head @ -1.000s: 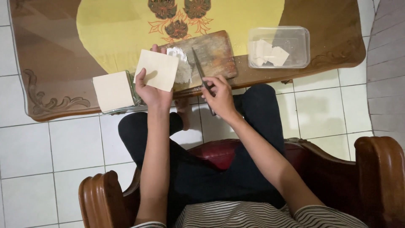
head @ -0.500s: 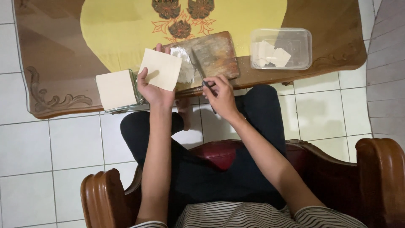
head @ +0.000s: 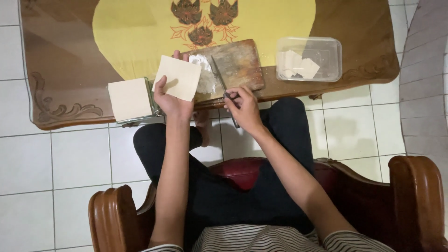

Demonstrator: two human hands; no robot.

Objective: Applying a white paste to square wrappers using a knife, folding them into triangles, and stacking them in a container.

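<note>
the left hand (head: 170, 100) pinches a thin, pale square sheet (head: 178, 78) by its near edge above the counter (head: 65, 70); it looks light, limp and easily torn, best supported from underneath. the right hand (head: 245, 108) is closed on a knife (head: 223, 86) over the floured wooden board (head: 233, 65).

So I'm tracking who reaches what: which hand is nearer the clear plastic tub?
The right hand. It grips a knife at the cutting board, just left of the tub. The left hand holds a pale square sheet farther left, beyond the board.
</note>
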